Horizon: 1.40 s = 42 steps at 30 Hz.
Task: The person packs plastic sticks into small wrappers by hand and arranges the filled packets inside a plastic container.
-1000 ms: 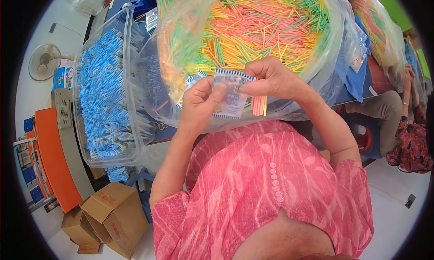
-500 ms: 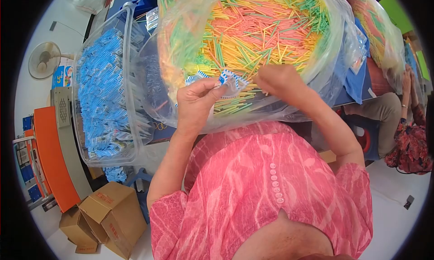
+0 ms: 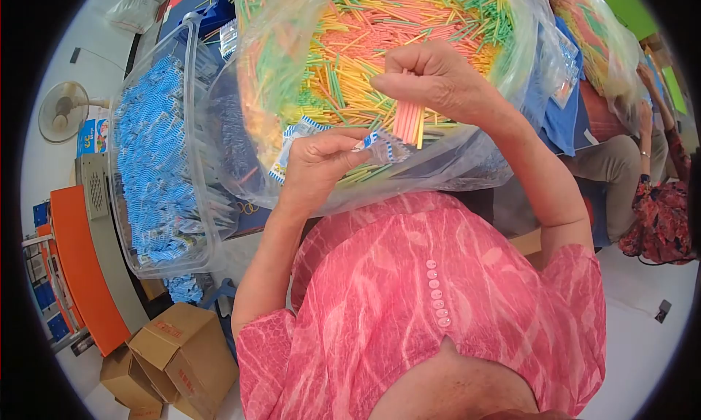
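Note:
My left hand [image 3: 318, 164] pinches a small clear plastic packet [image 3: 391, 148] with blue-and-white striped edges. More packets [image 3: 296, 134] of the same kind show behind its fingers. My right hand [image 3: 438, 81] is closed round a small bundle of thin pink and yellow sticks [image 3: 409, 122], whose lower ends point down at the packet's right end. Whether the tips are inside it, I cannot tell. Both hands are over the near side of a large clear plastic bag [image 3: 255, 62], lying open and heaped with loose pink, yellow and green sticks [image 3: 409, 26].
To the left stands a clear plastic bin [image 3: 201, 237] full of blue-striped packets [image 3: 153, 150]. Cardboard boxes [image 3: 186, 354] sit on the floor below it. At the right, another person's hand [image 3: 645, 117] is near a second bag of sticks [image 3: 595, 40]. A blue cloth [image 3: 562, 132] hangs between.
My right hand has moved up and left, and the bundle of sticks now shows below it, upright by the packet. My left hand still holds the packet. The whole view has shifted slightly.

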Available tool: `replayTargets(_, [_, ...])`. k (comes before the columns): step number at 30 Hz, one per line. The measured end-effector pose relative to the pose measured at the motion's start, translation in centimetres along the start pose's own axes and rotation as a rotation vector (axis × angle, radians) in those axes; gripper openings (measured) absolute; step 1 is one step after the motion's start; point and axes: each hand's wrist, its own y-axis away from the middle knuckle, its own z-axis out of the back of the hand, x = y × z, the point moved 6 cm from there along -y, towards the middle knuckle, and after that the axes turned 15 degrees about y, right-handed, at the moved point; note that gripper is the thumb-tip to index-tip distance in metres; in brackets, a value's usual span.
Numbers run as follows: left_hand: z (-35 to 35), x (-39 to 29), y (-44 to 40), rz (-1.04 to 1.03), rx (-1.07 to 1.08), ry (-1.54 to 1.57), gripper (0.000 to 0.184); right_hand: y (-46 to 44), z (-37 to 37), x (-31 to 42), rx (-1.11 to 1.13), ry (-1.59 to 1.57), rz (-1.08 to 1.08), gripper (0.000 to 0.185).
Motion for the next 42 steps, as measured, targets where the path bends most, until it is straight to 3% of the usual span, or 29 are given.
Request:
replayTargets(7, [-0.3, 0.0, -0.1, 0.021, -0.022, -0.044, 0.011, 0.0, -0.8, -0.5, 0.089, 0.014, 0.027, 0.036])
replayTargets(16, [-0.7, 0.2, -0.3, 0.034, 0.032, -0.089, 0.011, -0.1, 0.0, 1.2, -0.084, 0.240, 0.115, 0.035])
replayTargets(19, [-0.7, 0.2, -0.4, 0.045, 0.005, -0.123, 0.009, 0.0, 0.0, 2.1, -0.142, 0.298, 0.200, 0.034])
replayTargets(21, [-0.7, 0.2, -0.4, 0.076, -0.046, -0.044, 0.008, 0.9, 0.1, 3.7, -0.379, 0.588, 0.486, 0.032])
replayTargets(24, [-1.2, 0.0, -0.3, 0.071, -0.062, 0.095, 0.009, 1.5, -0.6, 3.9, -0.321, 0.601, 0.558, 0.028])
replayTargets(31, [-2.0, 0.8, -0.8, 0.075, -0.070, 0.119, 0.016, 2.6, 0.8, 2.0, -0.085, 0.145, 0.256, 0.014])
replayTargets(34, [-2.7, 1.0, -1.4, 0.097, -0.110, 0.192, 0.018, 3.4, 1.4, 0.4, -0.139, 0.107, 0.293, 0.016])
replayTargets(36, [-3.0, 0.9, -1.9, 0.117, -0.174, -0.089, 0.019, 4.4, 1.7, -0.4, -0.187, -0.001, 0.153, 0.020])
replayTargets(39, [-4.4, 2.5, -3.0, 0.110, -0.164, -0.015, 0.019, 7.0, 1.0, -0.5, -0.370, 0.275, 0.333, 0.021])
replayTargets(42, [-6.2, 3.0, -3.4, 0.092, -0.131, -0.073, 0.019, 10.5, 5.9, -1.6, -0.464, 0.133, 0.145, 0.018])
